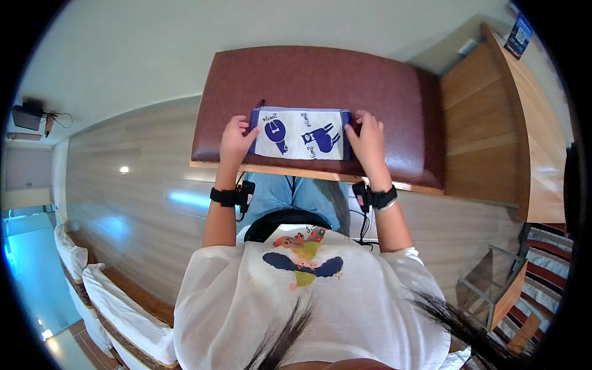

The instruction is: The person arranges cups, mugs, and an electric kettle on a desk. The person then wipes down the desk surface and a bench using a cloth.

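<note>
A flat, rectangular cloth pouch (296,135) lies on the brown padded top near its front edge. It is white with dark blue side bands, blue animal pictures and "Smile" lettering that reads mirrored. A small dark loop (261,103) sticks out at its far left corner. My left hand (234,140) is at the pouch's left edge, thumb touching the band and fingers curved apart from it. At the opposite edge, my right hand (368,140) rests its thumb against the right band, with the other fingers raised and spread. Neither hand visibly grips the cloth.
The brown padded bench (320,74) stands against the wall, beside a wooden cabinet (481,135) on the right. Black devices (231,197) are strapped to both wrists, with cables hanging down. A chair (499,290) stands at lower right; white bedding (126,308) lies at lower left.
</note>
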A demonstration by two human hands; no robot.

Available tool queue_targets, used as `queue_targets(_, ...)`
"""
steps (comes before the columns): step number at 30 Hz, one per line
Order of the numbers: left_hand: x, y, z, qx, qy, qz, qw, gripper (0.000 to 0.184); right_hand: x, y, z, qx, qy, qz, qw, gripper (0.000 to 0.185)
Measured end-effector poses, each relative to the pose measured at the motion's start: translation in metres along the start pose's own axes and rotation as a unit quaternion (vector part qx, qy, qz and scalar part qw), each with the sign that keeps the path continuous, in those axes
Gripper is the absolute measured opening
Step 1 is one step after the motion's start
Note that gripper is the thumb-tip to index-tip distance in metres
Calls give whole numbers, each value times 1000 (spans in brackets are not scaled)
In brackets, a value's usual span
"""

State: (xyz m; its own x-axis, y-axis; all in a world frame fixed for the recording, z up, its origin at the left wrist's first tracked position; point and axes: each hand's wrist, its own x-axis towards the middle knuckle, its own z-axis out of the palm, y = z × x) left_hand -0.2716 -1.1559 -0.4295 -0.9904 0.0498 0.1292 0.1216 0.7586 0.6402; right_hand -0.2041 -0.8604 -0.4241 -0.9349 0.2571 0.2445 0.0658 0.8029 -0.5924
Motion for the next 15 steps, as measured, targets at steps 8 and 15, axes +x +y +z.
queue_targets(8, 1, 2, 5, -260, -51, -71, 962, 62, -33, -30, 14, 70, 85, -2, 994, 49)
queue_targets(15, 8, 33, -16, -482, -279, -189, 809, 34, -30, -9, 26, 113, -13, 50, 992, 51)
